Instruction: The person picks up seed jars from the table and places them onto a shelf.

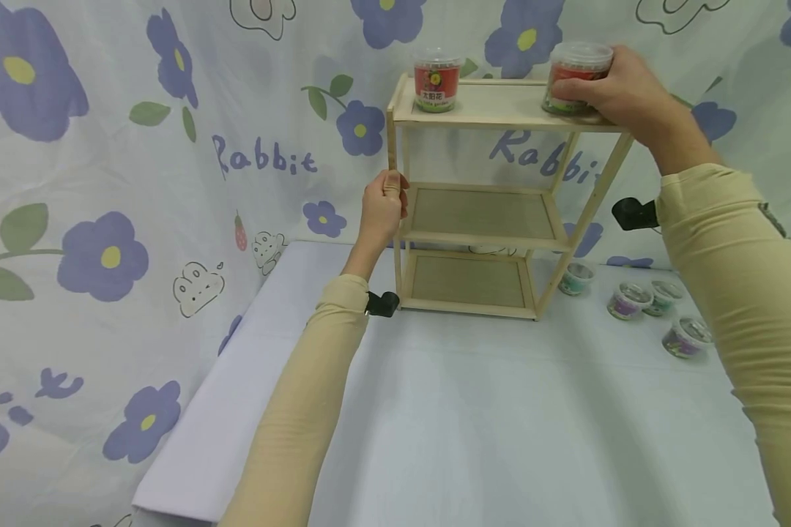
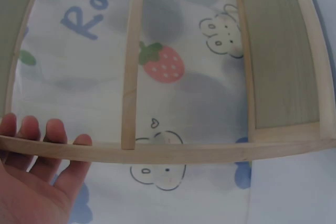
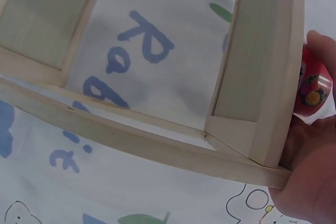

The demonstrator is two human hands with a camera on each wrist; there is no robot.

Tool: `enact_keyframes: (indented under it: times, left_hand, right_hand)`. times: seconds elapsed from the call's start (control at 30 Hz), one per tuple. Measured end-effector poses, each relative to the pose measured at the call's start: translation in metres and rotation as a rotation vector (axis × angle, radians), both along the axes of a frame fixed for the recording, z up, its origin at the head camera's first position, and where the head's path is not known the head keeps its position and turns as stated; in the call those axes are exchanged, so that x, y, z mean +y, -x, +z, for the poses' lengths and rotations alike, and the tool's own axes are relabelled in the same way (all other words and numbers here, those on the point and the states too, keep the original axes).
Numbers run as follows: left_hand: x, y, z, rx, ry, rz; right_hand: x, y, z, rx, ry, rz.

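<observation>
A wooden three-tier shelf (image 1: 491, 212) stands at the back of the white table. My left hand (image 1: 382, 205) grips its left front post; in the left wrist view the fingers (image 2: 56, 129) curl round that post. Up on the top board, at its right end, my right hand (image 1: 626, 91) holds a clear-lidded plastic tub (image 1: 575, 80) with a red label. The right wrist view shows part of the red label (image 3: 314, 85) beside the hand. A second red-labelled tub (image 1: 436, 80) stands upright on the top board's left end.
Several small lidded tubs sit on the table right of the shelf, among them a purple-labelled tub (image 1: 688, 337) and a green-labelled tub (image 1: 576, 278). A flower-printed cloth (image 1: 257, 197) hangs behind and to the left. The white table (image 1: 474, 424) extends toward me.
</observation>
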State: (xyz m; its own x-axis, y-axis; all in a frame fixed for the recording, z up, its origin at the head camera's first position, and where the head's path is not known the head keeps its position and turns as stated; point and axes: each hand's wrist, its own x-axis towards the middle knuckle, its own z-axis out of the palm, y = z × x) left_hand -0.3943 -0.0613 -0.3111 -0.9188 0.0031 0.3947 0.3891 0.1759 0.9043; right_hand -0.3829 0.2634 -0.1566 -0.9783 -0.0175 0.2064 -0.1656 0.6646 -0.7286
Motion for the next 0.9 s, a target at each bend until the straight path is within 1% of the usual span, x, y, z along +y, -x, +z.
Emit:
enact_keyframes:
  times: [0.2, 0.33, 0.43, 0.53, 0.73, 0.9]
  left_hand:
    - [0.000, 0.000, 0.000, 0.004, -0.006, 0.007]
    - [-0.001, 0.002, -0.001, 0.005, -0.009, 0.004]
    - [-0.001, 0.001, 0.000, -0.012, -0.016, -0.003]
    - [-0.001, -0.005, 0.005, -0.027, -0.021, -0.015]
    - [0.000, -0.028, 0.024, -0.017, -0.009, -0.022]
    - [0.001, -0.036, 0.028, -0.024, 0.003, -0.023]
  right_hand:
    - [0.001, -0.003, 0.002, -0.015, -0.028, 0.001]
    - [0.001, -0.004, 0.003, -0.017, -0.009, 0.010]
    - [0.002, -0.004, 0.004, -0.004, 0.008, 0.021]
    - [0.002, -0.005, 0.004, -0.005, 0.020, 0.013]
    - [0.004, -0.008, 0.006, -0.022, 0.067, -0.032]
    - [0.009, -0.012, 0.006, -0.033, 0.122, -0.052]
